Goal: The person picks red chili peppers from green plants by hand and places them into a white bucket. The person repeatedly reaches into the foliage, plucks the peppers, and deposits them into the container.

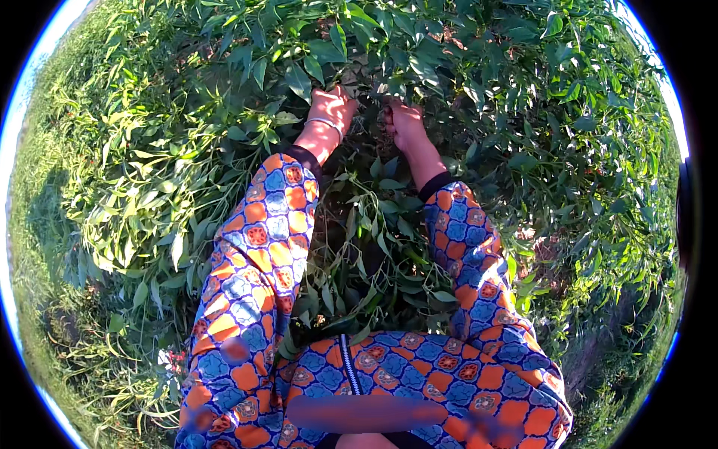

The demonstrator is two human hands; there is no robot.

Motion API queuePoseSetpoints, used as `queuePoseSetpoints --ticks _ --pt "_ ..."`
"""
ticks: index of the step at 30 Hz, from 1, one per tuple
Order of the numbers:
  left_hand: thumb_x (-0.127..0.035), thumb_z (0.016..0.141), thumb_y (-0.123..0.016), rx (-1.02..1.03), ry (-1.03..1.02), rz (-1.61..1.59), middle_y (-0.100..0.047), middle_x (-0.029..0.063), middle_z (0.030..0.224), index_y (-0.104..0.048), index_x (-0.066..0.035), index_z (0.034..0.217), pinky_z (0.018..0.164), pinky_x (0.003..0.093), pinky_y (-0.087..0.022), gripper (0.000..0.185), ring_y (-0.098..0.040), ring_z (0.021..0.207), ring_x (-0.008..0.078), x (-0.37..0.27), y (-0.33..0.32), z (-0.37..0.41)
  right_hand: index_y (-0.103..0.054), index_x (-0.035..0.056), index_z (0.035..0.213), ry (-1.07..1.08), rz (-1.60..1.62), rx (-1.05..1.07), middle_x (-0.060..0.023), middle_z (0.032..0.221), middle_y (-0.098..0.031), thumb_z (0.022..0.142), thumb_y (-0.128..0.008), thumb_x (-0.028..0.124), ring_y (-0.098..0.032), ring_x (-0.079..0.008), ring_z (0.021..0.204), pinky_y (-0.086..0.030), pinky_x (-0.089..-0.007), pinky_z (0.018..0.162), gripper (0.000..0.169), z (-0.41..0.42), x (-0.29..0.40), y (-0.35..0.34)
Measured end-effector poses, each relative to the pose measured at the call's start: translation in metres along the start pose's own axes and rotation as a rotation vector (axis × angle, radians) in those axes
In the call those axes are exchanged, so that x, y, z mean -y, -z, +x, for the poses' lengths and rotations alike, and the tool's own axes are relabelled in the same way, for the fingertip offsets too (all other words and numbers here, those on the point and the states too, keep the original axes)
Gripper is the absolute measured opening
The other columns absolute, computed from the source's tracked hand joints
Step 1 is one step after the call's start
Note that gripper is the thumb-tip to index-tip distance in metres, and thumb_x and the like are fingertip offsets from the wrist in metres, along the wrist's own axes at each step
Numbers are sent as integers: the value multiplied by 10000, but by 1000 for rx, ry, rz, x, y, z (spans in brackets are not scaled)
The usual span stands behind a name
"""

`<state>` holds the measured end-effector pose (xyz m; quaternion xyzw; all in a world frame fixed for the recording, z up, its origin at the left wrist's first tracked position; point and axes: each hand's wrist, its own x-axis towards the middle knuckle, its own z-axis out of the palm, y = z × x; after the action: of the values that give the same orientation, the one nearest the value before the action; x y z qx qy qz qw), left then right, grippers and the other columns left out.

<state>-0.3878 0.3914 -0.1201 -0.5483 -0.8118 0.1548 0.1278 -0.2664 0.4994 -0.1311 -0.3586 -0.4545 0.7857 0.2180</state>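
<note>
My left hand (332,111), with a pale bangle (326,122) at the wrist, reaches into dense leafy plants (322,53) in front of me. Its fingers bend away from view, and leaves hang just above them. My right hand (405,120) is a short way to the right, its fingers curled in at the shaded stems and leaves (387,90). Whether either hand grips a stem cannot be made out. Between my forearms, drooping leafy stems (367,213) hang close to my body.
Thick foliage (561,112) rises on the right, and sunlit, bent-over branches (151,202) spread on the left. Patches of bare soil (541,252) show at the right. A small white and red item (171,359), unclear in kind, lies low among the leaves near my left sleeve (258,236).
</note>
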Motion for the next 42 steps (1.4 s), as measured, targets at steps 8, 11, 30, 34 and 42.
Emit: queuePoseSetpoints --ticks 8,11,30,34,42 --pt "-265 856 -441 106 12 26 -560 -41 1036 -612 -224 979 699 398 -391 214 -488 1045 135 -12 51 -9 -562 64 1064 397 -1133 -267 -176 1047 -583 808 -506 247 -571 -347 962 -469 -418 784 319 121 -24 5" --pt "-250 840 -464 42 -71 24 -574 -43 1014 -615 -215 1000 700 397 -394 223 -492 1039 141 -29 81 9 -615 67 948 610 -1506 -254 -171 956 -605 767 -543 251 -583 -359 884 -477 -413 750 268 177 -15 65" --pt "-212 807 -489 -25 -79 105 -555 -22 948 -564 -180 982 685 384 -391 193 -495 966 142 -32 63 -15 -592 76 912 492 -1529 -150 -115 854 -578 782 -554 228 -533 -283 747 -433 -349 646 204 155 -14 38" --pt "-210 808 -486 -4 -66 42 -550 -19 938 -562 -167 963 667 373 -384 177 -495 958 142 -32 63 -17 -584 78 910 471 -1519 -148 -103 841 -570 790 -551 222 -520 -265 723 -423 -333 625 190 149 -19 38" --pt "-210 793 -492 -50 -27 3 -561 -28 929 -585 -174 897 657 376 -383 144 -503 962 147 -29 63 -18 -570 83 906 438 -1448 -151 -79 814 -555 807 -545 210 -495 -227 676 -402 -303 584 163 148 -15 41"
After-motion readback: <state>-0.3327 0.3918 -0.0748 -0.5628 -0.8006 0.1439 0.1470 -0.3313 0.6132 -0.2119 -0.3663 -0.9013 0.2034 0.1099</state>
